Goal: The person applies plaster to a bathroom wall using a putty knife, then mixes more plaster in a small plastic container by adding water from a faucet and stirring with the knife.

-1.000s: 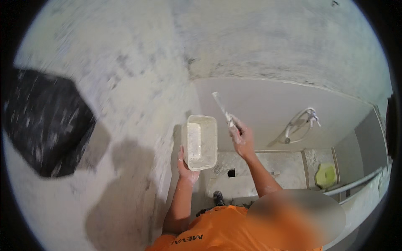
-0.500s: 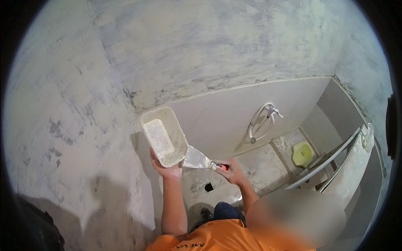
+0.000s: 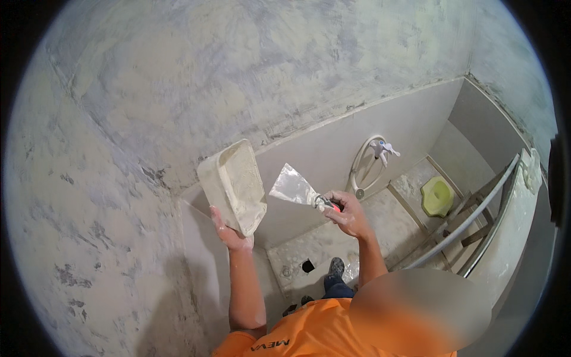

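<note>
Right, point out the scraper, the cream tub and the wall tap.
Scraper (image 3: 295, 187): head view, on its blade.
Cream tub (image 3: 241, 178): head view, on its inside surface.
Wall tap (image 3: 380, 148): head view, on its body.

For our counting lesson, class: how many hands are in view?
2: the left hand holding the pale tub, the right hand gripping the putty knife. The blurred patch could hide more.

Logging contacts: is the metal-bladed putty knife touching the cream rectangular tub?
Apart: the head view shows grey wall between the metal-bladed putty knife and cream tub.
</note>
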Available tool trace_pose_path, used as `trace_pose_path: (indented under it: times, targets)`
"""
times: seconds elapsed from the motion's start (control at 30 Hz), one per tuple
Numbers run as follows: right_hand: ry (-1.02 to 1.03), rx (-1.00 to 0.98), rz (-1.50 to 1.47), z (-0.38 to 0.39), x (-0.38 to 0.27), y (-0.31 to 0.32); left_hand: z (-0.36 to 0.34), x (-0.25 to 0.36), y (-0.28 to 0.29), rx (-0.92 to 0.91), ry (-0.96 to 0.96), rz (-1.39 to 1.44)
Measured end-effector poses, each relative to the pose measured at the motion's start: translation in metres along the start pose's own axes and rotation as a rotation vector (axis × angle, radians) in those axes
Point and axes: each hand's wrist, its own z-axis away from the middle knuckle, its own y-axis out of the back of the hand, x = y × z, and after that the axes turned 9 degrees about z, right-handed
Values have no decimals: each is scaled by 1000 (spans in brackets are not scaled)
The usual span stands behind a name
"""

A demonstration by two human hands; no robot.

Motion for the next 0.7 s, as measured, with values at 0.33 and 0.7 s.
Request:
trace_pose_path:
  times: [0.33, 0.7]
  targets:
    - [10, -111, 145, -30, -15, 50, -63, -56, -19, -242, -60, -125]
    - [-239, 339, 665, -23, -20, 156, -60, -196, -107, -561, 89, -330]
